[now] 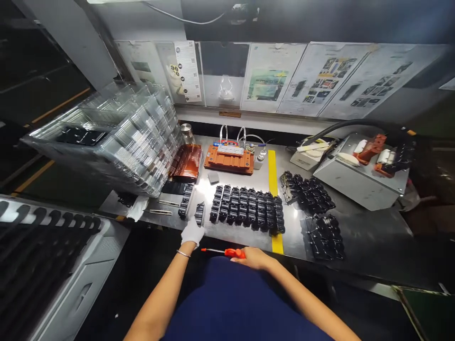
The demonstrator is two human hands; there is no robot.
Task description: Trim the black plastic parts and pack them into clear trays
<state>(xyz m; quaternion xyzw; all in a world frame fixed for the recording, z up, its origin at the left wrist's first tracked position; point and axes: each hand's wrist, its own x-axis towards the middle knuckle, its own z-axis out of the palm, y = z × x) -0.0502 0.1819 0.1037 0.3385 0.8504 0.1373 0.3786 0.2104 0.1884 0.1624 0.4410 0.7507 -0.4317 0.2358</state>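
lower centre: gloved left hand (193, 233), fingertips at a black strip (200, 214), grip unclear; right hand (254, 258), closed round a red-handled tool (235, 253). mid-frame: black rows (243, 207) on the table (293, 229); right of frame: two black clusters (324, 237); which are finished, which waiting, i cannot tell.

Red-handled screwdriver (231, 253), red tip leftward, near one black part (200, 212).
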